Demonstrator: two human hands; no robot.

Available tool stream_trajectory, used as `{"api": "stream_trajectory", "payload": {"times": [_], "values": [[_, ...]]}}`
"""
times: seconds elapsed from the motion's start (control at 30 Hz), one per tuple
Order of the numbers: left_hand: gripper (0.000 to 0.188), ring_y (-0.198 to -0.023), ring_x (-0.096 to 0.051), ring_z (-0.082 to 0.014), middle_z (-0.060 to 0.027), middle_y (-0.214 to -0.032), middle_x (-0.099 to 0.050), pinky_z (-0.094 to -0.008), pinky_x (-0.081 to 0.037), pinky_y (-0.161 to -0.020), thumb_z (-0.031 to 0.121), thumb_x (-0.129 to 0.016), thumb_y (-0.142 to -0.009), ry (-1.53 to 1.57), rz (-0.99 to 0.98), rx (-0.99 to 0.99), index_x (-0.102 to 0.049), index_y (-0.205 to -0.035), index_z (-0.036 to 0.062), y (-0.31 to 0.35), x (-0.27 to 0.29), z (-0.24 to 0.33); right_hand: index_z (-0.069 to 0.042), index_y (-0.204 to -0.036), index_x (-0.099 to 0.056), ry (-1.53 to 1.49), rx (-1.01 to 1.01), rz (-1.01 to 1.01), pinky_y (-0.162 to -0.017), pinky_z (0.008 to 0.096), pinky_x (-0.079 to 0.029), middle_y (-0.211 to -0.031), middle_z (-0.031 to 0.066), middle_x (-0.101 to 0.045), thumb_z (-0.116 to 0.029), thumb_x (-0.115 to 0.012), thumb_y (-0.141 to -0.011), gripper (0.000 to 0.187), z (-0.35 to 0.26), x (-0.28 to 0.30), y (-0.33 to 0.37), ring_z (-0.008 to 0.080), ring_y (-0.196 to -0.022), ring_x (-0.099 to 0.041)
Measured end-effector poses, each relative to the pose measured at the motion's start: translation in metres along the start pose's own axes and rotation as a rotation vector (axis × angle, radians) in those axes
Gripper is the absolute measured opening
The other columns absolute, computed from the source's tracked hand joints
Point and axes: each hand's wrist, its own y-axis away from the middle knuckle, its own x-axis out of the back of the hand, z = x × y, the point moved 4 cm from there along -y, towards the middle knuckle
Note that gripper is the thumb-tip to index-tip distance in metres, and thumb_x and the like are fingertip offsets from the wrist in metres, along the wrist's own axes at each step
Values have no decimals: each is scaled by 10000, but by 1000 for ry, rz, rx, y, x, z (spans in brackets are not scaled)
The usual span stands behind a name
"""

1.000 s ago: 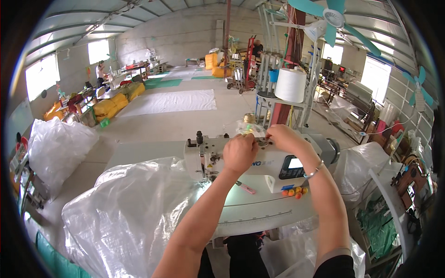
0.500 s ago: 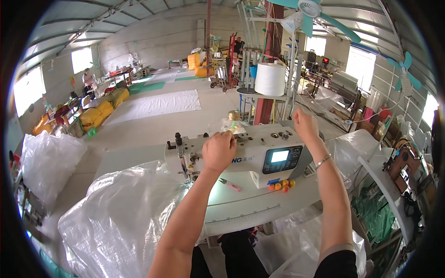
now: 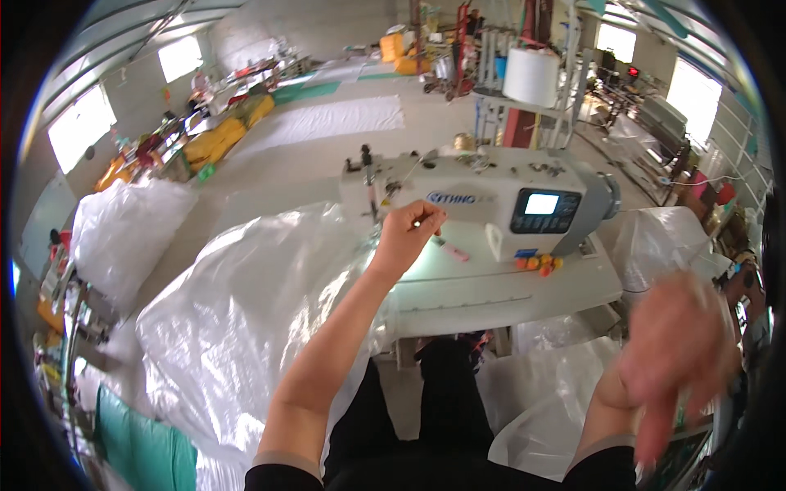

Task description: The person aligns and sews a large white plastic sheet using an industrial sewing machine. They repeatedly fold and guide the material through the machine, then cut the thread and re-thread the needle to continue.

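Observation:
My left hand (image 3: 407, 236) is closed in a pinch in front of the white sewing machine (image 3: 467, 176), near its needle end. Whatever lies between the fingertips, if anything, is too small to make out. Smeared by motion, my right hand (image 3: 678, 348) is at the lower right, away from the machine, so its fingers cannot be read. A large translucent plastic sheet (image 3: 254, 303) spreads from the needle area over the left side and down toward my legs. On the machine bed, just beyond my left hand, lies a small pink-handled tool (image 3: 452, 250).
Several orange and yellow beads (image 3: 540, 263) sit by the machine's control panel (image 3: 544, 211). Behind the machine stands a big white thread cone (image 3: 530, 78). More plastic sheeting (image 3: 127, 237) is heaped at the left, and another clear piece (image 3: 544, 409) hangs at the lower right.
My right hand has swung from above the machine's right end down to the lower right. My left hand has come down from the machine's top to its front. The view has tilted downward.

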Motion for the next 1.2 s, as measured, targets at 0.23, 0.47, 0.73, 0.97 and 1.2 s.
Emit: {"api": "stream_trajectory", "payload": {"times": [0.23,0.47,0.73,0.97,1.2], "values": [[138,-678,-539,-68,-26,-721,-605,-230,-421,-640,116,-613,-902,52,309,212,-659,-924,-13,135,53,-20,-155,-604,-590,-205,265,-84,-438,248,-338,-724,-22,-603,-80,-627,-709,135,-59,-20,8,95,-571,-568],[141,-705,-571,-86,-49,-815,-645,-245,-455,-608,78,-643,-864,-314,279,202,-642,-976,-8,212,45,-29,-143,-564,-509,-81,-274,-119,-484,238,-401,-640,-28,-601,-67,-589,-730,199,-73,-28,38,87,-576,-591],[383,-732,-643,-261,-165,-1022,-638,-331,-509,-667,68,-658,-817,-577,234,215,-566,-1182,-3,220,30,-48,14,-1077,-640,-271,-1232,-630,-783,302,-498,-883,123,-677,-233,-711,-821,363,161,-174,316,194,-847,-651],[444,-891,-635,-363,-210,-1041,-625,-440,-493,-760,185,-657,-818,-783,274,234,-545,-1196,-20,204,27,-69,-11,-1140,-610,-759,-1104,-176,-888,279,-449,-1035,40,-649,-216,-675,-869,345,184,-256,343,125,-985,-589],[431,-868,-644,-367,-168,-999,-667,-390,-497,-781,160,-687,-783,-813,140,349,-586,-1158,-26,200,29,-53,-20,-1002,-626,-1020,-1363,-195,-739,240,-438,-920,-22,-617,-205,-630,-921,202,144,-242,366,52,-837,-543]]}}
